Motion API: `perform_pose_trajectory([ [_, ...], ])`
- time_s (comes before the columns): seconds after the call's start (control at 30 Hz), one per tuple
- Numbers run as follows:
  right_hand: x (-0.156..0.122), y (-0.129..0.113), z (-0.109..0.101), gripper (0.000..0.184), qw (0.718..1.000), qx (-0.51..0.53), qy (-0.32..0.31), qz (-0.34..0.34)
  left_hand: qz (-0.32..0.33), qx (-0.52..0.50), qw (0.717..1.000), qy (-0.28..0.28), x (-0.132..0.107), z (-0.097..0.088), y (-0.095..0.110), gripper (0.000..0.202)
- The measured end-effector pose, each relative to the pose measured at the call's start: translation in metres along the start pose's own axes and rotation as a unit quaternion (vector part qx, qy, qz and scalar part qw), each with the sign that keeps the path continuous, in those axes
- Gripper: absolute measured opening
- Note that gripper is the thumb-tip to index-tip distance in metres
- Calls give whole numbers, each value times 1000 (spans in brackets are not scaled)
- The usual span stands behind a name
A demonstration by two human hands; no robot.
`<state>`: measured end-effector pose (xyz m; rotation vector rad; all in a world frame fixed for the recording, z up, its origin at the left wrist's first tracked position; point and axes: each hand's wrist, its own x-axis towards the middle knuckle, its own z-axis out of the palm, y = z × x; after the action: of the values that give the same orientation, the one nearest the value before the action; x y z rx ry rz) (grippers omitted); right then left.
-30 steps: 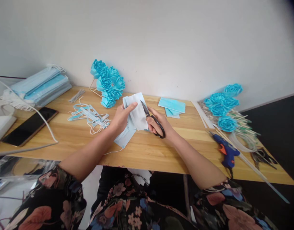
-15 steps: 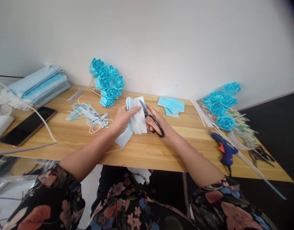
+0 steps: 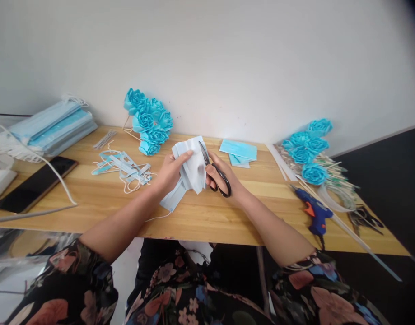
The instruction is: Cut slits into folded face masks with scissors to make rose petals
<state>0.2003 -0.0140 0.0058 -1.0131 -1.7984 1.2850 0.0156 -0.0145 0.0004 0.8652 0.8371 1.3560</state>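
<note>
My left hand (image 3: pixel 171 170) pinches a whitish layered piece of face mask (image 3: pixel 193 169), thumb on top, above the table. Black-handled scissors (image 3: pixel 222 180) are in my right hand (image 3: pixel 224 169), their blades pointing up and away along the mask's right edge. The right fingers also seem to touch that edge. Below the held piece lies another pale blue mask (image 3: pixel 173 197), partly hidden, with a white ear loop trailing left. Cut mask strips with loops (image 3: pixel 124 167) lie left of my left hand. Beyond my right hand rest flat blue mask pieces (image 3: pixel 239 150).
Blue paper-like roses (image 3: pixel 149 119) lean at the wall, with more roses (image 3: pixel 305 146) at right. A blue glue gun (image 3: pixel 314 210) and dark pliers-like tools (image 3: pixel 365 219) lie right. At left are stacked masks (image 3: pixel 54 126), a phone (image 3: pixel 38 183) and a white cable (image 3: pixel 63 183).
The held mask piece has shifted and fanned out to the left, its lower edge now more slanted. My left hand has moved slightly down. The scissors remain in my right hand.
</note>
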Motion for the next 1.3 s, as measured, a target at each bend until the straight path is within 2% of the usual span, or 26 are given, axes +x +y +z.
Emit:
perform_pose_trajectory([
  [0.73,3,1,-4,89,1000,-5,6,0,-12,-11,1000,13,-1,2,1,41],
  [0.97,3,-1,-3,85,1000,-8,-1,10,31,-23,999,-1,4,-2,6,45],
  [1.07,3,0,0,84,1000,-2,-15,5,48,-16,999,16,7,-5,5,45],
  [1.2,2,1,1,90,1000,-2,-28,-1,35,1,998,55,9,-7,2,43],
  [1.3,3,2,0,92,999,-13,-31,-5,28,0,999,45,7,-5,1,41],
])
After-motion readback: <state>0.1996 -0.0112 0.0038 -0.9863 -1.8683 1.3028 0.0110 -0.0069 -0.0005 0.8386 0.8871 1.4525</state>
